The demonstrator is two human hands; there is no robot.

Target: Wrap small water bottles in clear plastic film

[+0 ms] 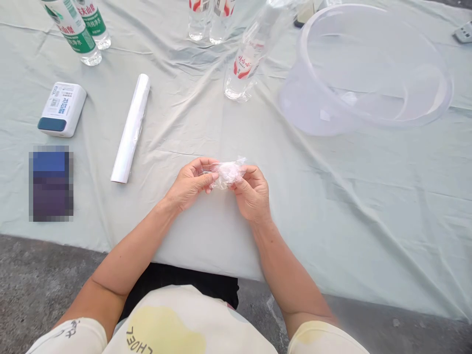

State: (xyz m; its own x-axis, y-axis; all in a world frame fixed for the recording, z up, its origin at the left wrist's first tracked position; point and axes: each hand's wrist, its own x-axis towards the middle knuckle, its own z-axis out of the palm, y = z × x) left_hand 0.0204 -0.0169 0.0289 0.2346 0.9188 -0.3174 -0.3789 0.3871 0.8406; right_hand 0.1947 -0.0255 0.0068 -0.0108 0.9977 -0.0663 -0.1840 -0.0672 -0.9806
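Between my two hands is a crumpled bunch of clear plastic film [229, 173], held just above the cloth near the table's front edge. My left hand [192, 183] pinches its left side between thumb and fingers. On the other side, the thumb and fingers of my right hand [252, 191] are closed on it as well. A white roll of film [131, 129] lies slantwise on the cloth to the left of my hands. Beyond them stands a water bottle [245, 66] with a red and white label, its upper part covered by loose clear film.
A large translucent basin [313, 108] stands at the right. Green-labelled bottles [79, 42] are at the back left, two more bottles [217, 22] at the back. A white box-shaped device [63, 109] and a pixelated dark item [51, 189] lie left. A wrinkled pale cloth [332, 211] covers the table.
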